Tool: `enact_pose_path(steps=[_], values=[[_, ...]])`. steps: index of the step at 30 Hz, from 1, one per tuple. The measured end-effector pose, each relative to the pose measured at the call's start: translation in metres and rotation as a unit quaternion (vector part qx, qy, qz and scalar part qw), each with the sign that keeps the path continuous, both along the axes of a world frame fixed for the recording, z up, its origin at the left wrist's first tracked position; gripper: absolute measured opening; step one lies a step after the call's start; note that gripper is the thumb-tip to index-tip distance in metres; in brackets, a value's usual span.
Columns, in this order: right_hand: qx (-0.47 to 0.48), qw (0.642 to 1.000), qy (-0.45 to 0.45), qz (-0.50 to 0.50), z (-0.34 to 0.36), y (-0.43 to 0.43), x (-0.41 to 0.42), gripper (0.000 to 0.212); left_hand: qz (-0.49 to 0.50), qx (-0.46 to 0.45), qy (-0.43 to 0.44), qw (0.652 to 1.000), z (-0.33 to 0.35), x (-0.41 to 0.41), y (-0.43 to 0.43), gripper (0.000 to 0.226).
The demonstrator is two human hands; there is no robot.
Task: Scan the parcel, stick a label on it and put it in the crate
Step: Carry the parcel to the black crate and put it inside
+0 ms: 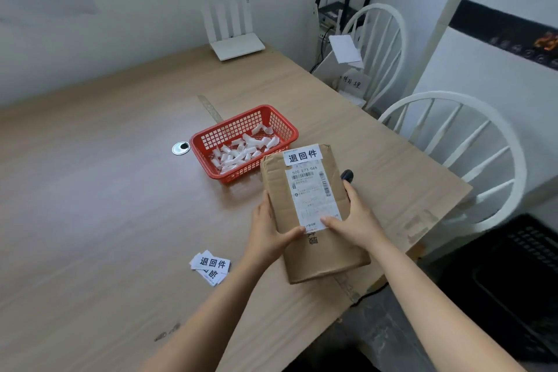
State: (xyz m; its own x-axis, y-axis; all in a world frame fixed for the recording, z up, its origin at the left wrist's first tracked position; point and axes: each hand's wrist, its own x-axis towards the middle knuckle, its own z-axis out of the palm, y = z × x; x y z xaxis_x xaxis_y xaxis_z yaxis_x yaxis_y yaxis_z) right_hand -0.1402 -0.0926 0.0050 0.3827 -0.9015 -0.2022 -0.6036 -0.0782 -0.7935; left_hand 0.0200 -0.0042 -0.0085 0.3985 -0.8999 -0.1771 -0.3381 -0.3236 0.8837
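Note:
A brown cardboard parcel (pixel 314 254) is held over the table's right part, tilted up toward me. It carries a white shipping slip and, at its far end, a white label with black characters (pixel 302 154). My left hand (pixel 268 232) grips its left side, thumb on top. My right hand (pixel 353 217) grips the right side, thumb on the slip. A black scanner (pixel 347 176) peeks out behind the parcel, mostly hidden. A small stack of spare labels (pixel 211 269) lies on the table to the left. A black crate (pixel 519 275) sits on the floor at the right.
A red basket (pixel 280 124) with several white paper scraps stands just beyond the parcel. A white router (pixel 235 45) sits at the table's far edge. Two white chairs (pixel 471 142) stand along the right side. The wooden table (pixel 105 190) has a round cable hole (pixel 181 148).

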Motion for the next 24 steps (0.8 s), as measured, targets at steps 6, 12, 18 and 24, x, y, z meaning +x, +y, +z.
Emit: enact_pose_path(steps=[6, 12, 18, 24], values=[[-0.053, 0.997, -0.011, -0.059, 0.026, -0.009, -0.057, 0.092, -0.068, -0.032, -0.048, 0.996, 0.037, -0.038, -0.032, 0.108], [-0.065, 0.989, -0.034, -0.126, 0.039, -0.027, -0.169, 0.091, -0.139, -0.047, -0.064, 0.987, 0.052, -0.137, -0.079, 0.11], [-0.067, 0.979, -0.03, -0.192, 0.044, -0.038, -0.31, 0.091, -0.214, -0.056, -0.03, 0.975, 0.047, -0.275, -0.117, 0.106], [-0.031, 0.96, -0.035, -0.277, 0.034, -0.029, -0.42, 0.094, -0.294, -0.039, -0.026, 0.955, 0.035, -0.385, -0.139, 0.11]])
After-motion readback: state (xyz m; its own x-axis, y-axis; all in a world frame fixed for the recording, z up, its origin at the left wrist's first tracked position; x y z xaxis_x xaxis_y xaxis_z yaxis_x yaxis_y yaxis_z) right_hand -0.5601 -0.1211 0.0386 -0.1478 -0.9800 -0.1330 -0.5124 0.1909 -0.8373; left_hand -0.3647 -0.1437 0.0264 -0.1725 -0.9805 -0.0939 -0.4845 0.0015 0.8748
